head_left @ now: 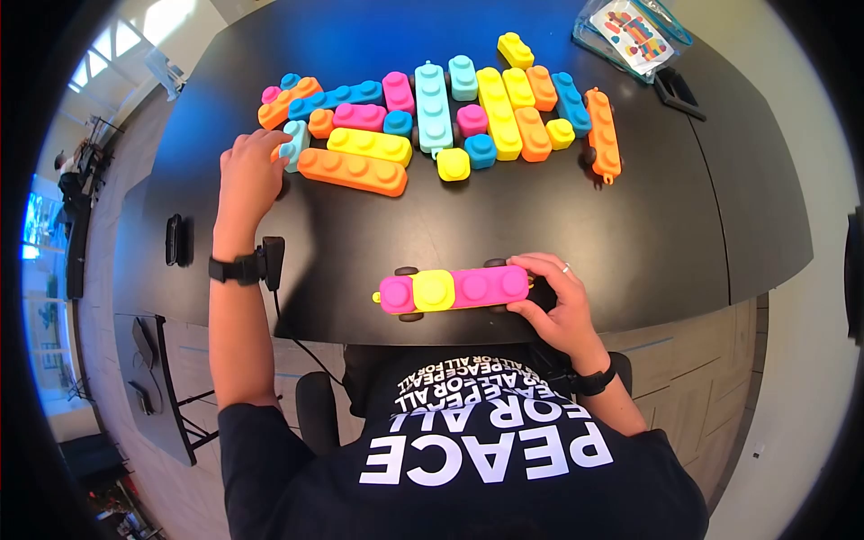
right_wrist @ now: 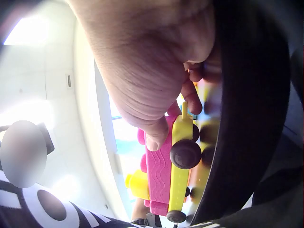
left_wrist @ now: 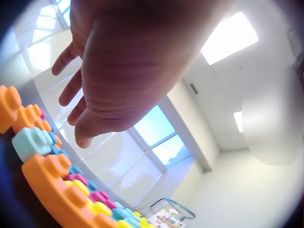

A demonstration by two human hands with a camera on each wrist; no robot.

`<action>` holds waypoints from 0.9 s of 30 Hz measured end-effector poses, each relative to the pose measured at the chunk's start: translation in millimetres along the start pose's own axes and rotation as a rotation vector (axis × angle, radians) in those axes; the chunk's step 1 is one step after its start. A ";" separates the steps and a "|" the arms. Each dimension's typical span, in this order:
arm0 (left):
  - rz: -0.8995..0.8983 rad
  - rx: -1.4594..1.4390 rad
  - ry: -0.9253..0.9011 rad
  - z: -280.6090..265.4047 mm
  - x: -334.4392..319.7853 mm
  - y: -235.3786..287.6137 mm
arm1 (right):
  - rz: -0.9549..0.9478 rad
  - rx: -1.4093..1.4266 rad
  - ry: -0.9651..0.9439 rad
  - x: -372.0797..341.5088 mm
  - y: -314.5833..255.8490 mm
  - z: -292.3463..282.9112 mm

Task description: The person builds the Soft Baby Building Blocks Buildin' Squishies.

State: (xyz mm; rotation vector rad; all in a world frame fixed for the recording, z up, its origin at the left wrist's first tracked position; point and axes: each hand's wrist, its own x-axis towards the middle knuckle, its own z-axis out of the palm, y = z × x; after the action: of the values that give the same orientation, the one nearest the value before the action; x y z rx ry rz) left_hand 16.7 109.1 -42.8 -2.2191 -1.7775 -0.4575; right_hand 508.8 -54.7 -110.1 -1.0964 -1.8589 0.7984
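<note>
On the table (head_left: 540, 220), the right hand (head_left: 556, 306) pinches one end of a pink-and-yellow plastic block car with black wheels (head_left: 489, 284), likely to stop it rolling, while the left hand (head_left: 248, 184), fingers apart, hovers by a studded light-blue plastic block (head_left: 295, 146).

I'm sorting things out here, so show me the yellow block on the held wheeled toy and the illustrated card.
Yellow block (head_left: 434, 289): head view, on its raised stud.
Illustrated card (head_left: 634, 34): head view, middle of its printed picture.
</note>
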 end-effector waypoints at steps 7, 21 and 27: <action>-0.039 -0.031 -0.021 36.0 12.1 -5.0 | 0.015 0.018 0.010 -1.8 0.6 0.8; 0.327 -0.733 0.254 -129.2 -31.7 121.1 | -0.059 0.021 0.161 0.4 -0.3 -8.9; 0.630 -1.051 -0.012 -123.9 -59.1 181.2 | -0.320 0.129 0.021 33.7 -70.7 -29.6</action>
State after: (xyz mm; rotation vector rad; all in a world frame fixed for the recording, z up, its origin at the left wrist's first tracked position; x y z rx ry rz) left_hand 171.6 -31.6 45.8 -3.2197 -0.7312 -1.4335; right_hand 497.9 -50.8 -27.1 -0.7007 -1.8750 0.7045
